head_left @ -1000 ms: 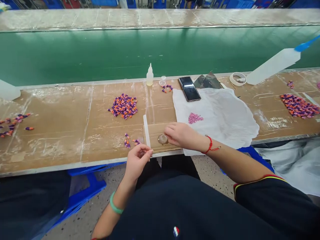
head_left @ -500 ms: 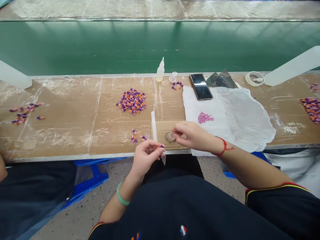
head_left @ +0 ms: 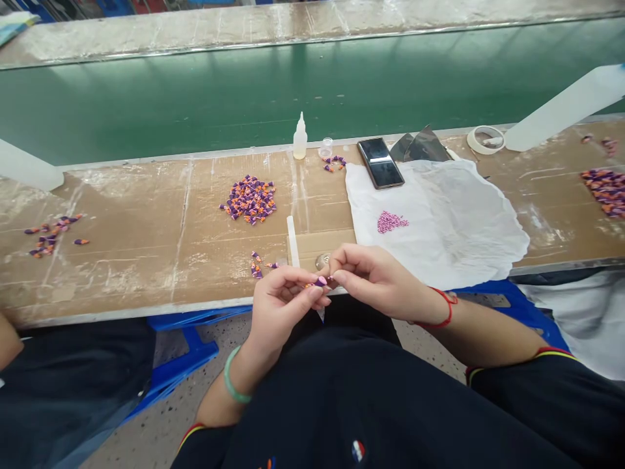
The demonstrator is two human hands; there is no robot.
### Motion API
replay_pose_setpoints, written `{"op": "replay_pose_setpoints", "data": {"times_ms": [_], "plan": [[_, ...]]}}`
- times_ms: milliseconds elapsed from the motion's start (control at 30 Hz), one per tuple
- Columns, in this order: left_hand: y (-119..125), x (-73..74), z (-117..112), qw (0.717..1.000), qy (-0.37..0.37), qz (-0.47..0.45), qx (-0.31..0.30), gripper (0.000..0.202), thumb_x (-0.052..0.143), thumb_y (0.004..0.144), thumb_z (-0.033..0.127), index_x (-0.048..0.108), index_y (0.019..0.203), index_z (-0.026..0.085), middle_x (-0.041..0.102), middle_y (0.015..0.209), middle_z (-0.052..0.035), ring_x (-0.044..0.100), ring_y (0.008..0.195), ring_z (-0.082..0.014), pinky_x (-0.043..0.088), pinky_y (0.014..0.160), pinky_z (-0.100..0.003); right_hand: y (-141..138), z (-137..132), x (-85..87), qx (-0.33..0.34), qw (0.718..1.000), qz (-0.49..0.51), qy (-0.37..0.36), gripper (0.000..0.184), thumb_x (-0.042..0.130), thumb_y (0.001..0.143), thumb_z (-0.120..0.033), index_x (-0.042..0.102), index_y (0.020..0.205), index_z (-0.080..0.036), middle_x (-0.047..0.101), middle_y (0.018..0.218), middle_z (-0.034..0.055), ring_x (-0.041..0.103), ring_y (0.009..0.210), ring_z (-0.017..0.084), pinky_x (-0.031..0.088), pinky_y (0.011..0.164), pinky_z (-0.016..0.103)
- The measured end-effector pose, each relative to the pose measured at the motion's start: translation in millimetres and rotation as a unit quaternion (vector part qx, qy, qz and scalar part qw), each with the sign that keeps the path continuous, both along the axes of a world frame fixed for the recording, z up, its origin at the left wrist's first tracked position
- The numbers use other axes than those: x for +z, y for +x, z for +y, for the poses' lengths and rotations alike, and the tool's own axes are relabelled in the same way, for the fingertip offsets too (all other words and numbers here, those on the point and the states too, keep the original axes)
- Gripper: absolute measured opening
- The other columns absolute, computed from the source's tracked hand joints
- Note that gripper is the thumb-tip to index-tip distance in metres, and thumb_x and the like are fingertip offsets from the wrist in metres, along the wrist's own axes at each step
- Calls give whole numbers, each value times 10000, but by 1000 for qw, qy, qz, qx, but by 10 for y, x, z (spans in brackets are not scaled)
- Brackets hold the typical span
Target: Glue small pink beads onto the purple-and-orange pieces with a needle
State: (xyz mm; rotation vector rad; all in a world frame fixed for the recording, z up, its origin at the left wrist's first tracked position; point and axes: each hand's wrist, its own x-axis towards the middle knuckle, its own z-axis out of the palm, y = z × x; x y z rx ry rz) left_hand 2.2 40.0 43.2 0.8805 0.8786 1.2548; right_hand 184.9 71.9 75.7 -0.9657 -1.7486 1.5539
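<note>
My left hand [head_left: 283, 303] pinches a small purple-and-orange piece [head_left: 318, 282] at the table's near edge. My right hand [head_left: 374, 277] meets it from the right, fingertips closed against the same piece. Just behind the fingers lies a small clear round dish [head_left: 322, 262] and a white strip [head_left: 292, 241]. A few loose purple pieces [head_left: 258, 266] lie to the left of the strip. A larger heap of purple-and-orange pieces [head_left: 249, 199] sits further back. A small pile of pink beads [head_left: 389, 221] rests on a white sheet [head_left: 454, 221].
A small glue bottle [head_left: 299, 138], a clear cap [head_left: 327, 147] and a phone [head_left: 380, 163] stand near the green conveyor belt [head_left: 195, 104]. A tape roll [head_left: 483, 139] and more piles [head_left: 603, 189] lie right. Scattered pieces [head_left: 49, 234] lie left. Another person's arm [head_left: 7, 339] shows at the left edge.
My right hand left the clear dish and came toward me to meet the left hand. The left hand now shows a purple piece in its fingertips.
</note>
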Motion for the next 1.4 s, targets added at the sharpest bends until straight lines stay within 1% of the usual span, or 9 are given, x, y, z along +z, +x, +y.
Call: {"op": "replay_pose_setpoints", "data": {"times_ms": [167,367,533,667,767,867,1033,1167,1400], "plan": [[16,25,-37,1000,17,9,-4,208,876,736,333,742,786,182,782,715,-16,738,550,-135,624,539,-183,18,-45,46,-5,999,-26,43,93,525,923,-235,552,847,-191,672,771,24,613,675,133,479,585,230],[31,48,-47,999,27,41,1,241,880,725,354,727,774,174,778,705,-26,736,545,-149,622,527,-200,58,-62,66,1,993,-48,110,96,518,927,-228,550,844,-190,660,749,14,568,627,120,460,568,226],[47,53,-55,999,17,45,0,284,894,697,391,727,766,173,773,689,-27,737,543,-157,622,523,-205,72,-64,68,8,986,-61,153,85,505,905,-184,559,840,-189,630,721,-1,545,609,107,442,563,213],[52,45,-71,999,12,40,6,237,892,708,352,753,790,180,788,706,-28,742,551,-147,620,533,-183,67,-77,63,4,978,-60,199,95,489,893,-147,545,828,-189,621,724,-6,547,616,99,436,573,201],[59,48,-70,999,9,43,15,229,902,692,344,765,776,180,789,702,-31,741,545,-148,619,527,-180,64,-91,58,-2,972,-72,224,102,480,887,-132,519,817,-197,611,715,-12,544,608,99,426,571,201],[66,63,-63,999,2,47,20,245,912,670,355,772,757,175,784,683,-33,734,529,-151,618,517,-186,64,-103,51,-4,964,-90,252,103,471,896,-135,503,822,-199,590,699,-19,530,586,99,411,560,207],[72,76,-63,999,-12,27,15,252,923,651,355,773,743,175,773,646,-25,729,521,-144,608,512,-171,46,-115,31,-12,945,-117,306,111,454,928,-136,497,846,-198,597,713,-9,540,588,103,411,564,210],[78,78,-61,999,-29,13,15,255,925,651,349,765,744,174,772,646,-18,726,525,-127,597,519,-154,27,-119,4,-30,928,-115,353,134,456,933,-114,474,836,-205,582,704,-17,528,573,98,405,556,201],[91,88,-38,998,-56,11,6,305,934,624,372,736,723,162,756,623,-13,703,499,-114,579,501,-154,19,-99,-56,-31,908,-112,403,142,468,941,-94,478,853,-205,597,714,-21,532,558,99,402,544,205]]}}
